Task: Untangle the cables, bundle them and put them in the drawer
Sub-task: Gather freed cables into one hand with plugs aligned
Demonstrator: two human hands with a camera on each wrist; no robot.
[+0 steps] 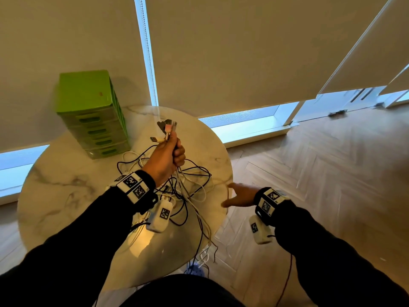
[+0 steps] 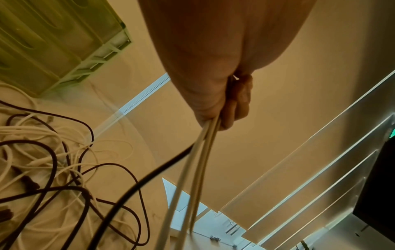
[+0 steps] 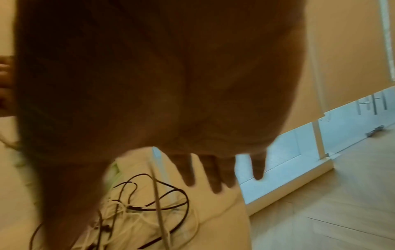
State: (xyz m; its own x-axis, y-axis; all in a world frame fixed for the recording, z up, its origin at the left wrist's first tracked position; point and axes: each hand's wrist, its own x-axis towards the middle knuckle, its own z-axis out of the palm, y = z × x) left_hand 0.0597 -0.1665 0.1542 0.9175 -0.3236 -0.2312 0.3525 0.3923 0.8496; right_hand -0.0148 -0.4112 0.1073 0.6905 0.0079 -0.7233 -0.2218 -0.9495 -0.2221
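Several cables (image 1: pixel 190 180) gripped in left hand (image 1: pixel 164 159) | right hand (image 1: pixel 240 196) spread, empty, blurred | plugs (image 1: pixel 167 129) indistinct

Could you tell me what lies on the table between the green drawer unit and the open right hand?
In the head view, the tangle of cables lies between the drawer unit and the right hand.

One green drawer unit (image 1: pixel 93 114), one round table (image 1: pixel 55 185), one cable tangle (image 1: pixel 188 185), two hands.
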